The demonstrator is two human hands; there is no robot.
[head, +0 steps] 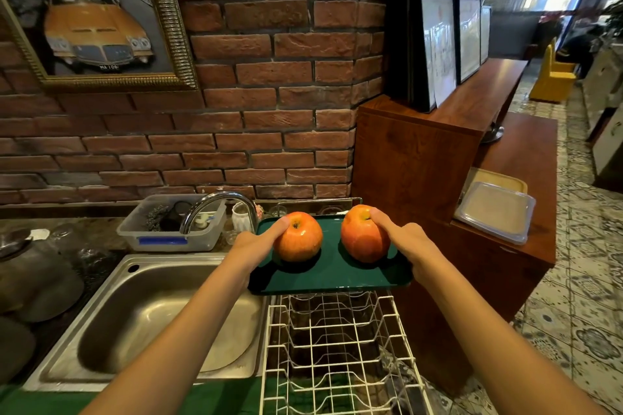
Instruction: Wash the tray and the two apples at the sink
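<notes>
A dark green tray [332,274] is held level above the white wire dish rack, just right of the sink. Two red-orange apples rest on it: the left apple [298,237] and the right apple [362,236]. My left hand [256,244] grips the tray's left edge, its thumb pressed against the left apple. On the tray's right edge sits my right hand [409,239], thumb on top of the right apple. The steel sink [161,317] lies below and to the left, with its curved tap [215,205] behind it.
A white wire dish rack [340,354] stands under the tray. Behind the tap is a clear plastic tub [168,232] with small items. Dark pots [37,280] crowd the left counter. A wooden cabinet [438,158] with lidded containers [495,212] rises on the right.
</notes>
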